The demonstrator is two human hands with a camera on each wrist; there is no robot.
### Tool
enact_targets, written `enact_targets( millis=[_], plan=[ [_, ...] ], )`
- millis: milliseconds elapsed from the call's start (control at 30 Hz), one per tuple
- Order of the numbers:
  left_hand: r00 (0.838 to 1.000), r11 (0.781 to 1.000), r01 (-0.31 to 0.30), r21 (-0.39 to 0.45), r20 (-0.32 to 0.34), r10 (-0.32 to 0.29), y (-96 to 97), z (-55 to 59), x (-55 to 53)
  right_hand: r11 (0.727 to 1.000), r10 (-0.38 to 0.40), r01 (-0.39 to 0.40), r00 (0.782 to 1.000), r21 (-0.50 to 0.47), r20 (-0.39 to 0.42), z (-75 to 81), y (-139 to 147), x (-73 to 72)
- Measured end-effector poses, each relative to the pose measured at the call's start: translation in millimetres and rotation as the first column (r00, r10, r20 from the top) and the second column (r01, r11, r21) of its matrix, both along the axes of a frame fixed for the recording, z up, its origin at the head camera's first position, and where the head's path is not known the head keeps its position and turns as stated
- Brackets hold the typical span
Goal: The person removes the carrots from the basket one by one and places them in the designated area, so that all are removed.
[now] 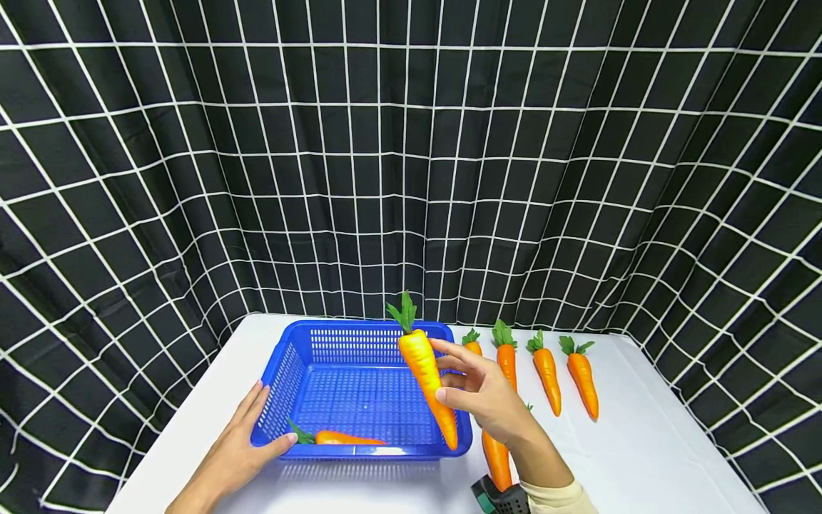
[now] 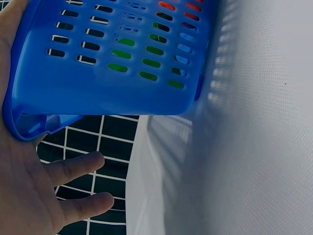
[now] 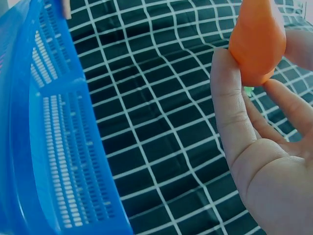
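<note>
My right hand (image 1: 484, 391) pinches an orange carrot (image 1: 422, 360) with green leaves between thumb and fingers. The carrot is tilted, leaves up and tip down, above the right side of a blue plastic basket (image 1: 347, 346). In the right wrist view the carrot (image 3: 259, 44) shows end-on, partly cut off by the frame. My left hand (image 1: 239, 444) rests against the basket's near left corner, its thumb on the front rim and its fingers loosely extended along the side. Inside the basket, another carrot (image 1: 347, 437) lies along the front wall, partly hidden by the rim.
Right of the basket, several carrots lie on the white table (image 1: 642, 442), among them a carrot (image 1: 546, 373) and the rightmost carrot (image 1: 583, 384). My right forearm partly covers a nearer carrot (image 1: 496, 457). Black cloth (image 1: 411, 178) with a white grid surrounds the table's back and sides.
</note>
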State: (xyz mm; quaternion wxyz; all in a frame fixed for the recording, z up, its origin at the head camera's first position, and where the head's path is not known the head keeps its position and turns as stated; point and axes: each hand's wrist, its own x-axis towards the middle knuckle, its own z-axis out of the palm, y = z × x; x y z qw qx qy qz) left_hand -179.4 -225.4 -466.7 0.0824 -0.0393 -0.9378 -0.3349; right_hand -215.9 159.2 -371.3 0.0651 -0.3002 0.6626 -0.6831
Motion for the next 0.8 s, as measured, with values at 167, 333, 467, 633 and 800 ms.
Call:
enact_targets(
  millis=[167, 333, 467, 633, 800],
  plan=[
    [1.000, 1.000, -0.004, -0.004, -0.003, 0.004, 0.7, -1.3, 1.4, 0.996, -0.083, 0.083, 0.996, 0.012, 0.026, -3.4, 15, 8.1],
    [0.999, 1.000, -0.013, -0.014, 0.030, 0.014, -0.1, 0.8, 1.1, 0.988, -0.151, 0.151, 0.988, 0.023, 0.031, -6.3, 28, 16.3],
    [0.999, 1.000, -0.015, -0.013, 0.034, 0.016, -0.6, 1.2, 1.5, 0.980, -0.199, 0.199, 0.980, 0.027, 0.018, -8.5, 38, 21.7],
    [0.999, 1.000, -0.014, -0.012, 0.046, 0.015, -0.5, 1.2, 1.5, 0.970, -0.242, 0.242, 0.970, 0.026, 0.014, -8.7, 51, 27.3],
    [0.999, 1.000, -0.014, -0.016, 0.049, 0.015, -0.5, 2.1, 1.2, 0.963, -0.269, 0.268, 0.963, -0.006, -0.018, -10.1, 65, 33.1]
  ],
)
